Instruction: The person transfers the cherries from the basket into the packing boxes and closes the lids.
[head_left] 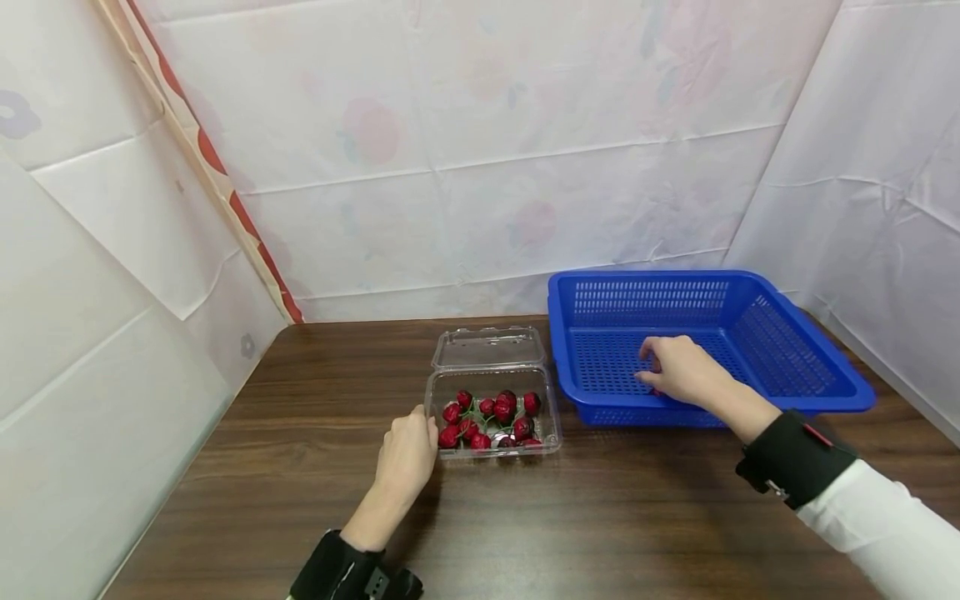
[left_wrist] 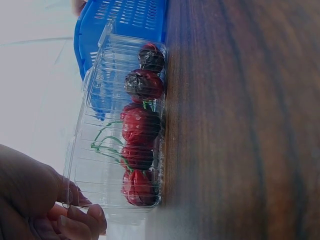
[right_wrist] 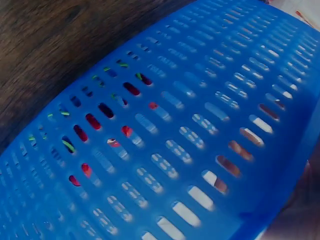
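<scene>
From where I sit, my left grip (head_left: 408,450) holds the near part of the left wall of the clear container (head_left: 555,427). The left wrist view shows the thumb and fingers bent in a narrow pinch at the plastic. I take this as a steadying hold: the box looks thin and light, and could slide on the desk (head_left: 300,467) if nudged. It sits flat, just right of this grip.

The lid (head_left: 491,348) lies folded back, beyond the left grip on the far side of the box, which leaves the top bare for reaching in. A cluster of red cherries (head_left: 504,408) rests inside, just right of the pinching fingers.

My right grip (head_left: 678,367) is over the blue basket (head_left: 637,417), reaching across its near rim. Thumb and forefinger stand moderately wide, and I see nothing held between them. A single red cherry (head_left: 657,392) shows just below the thumb, partly covered. The right wrist view gives me more basket cherries (right_wrist: 92,121) through the slots, too broken up to count.

The basket sits beneath the right grip and to the right of the box, close beside it, probably so that the reach between the two is short.
</scene>
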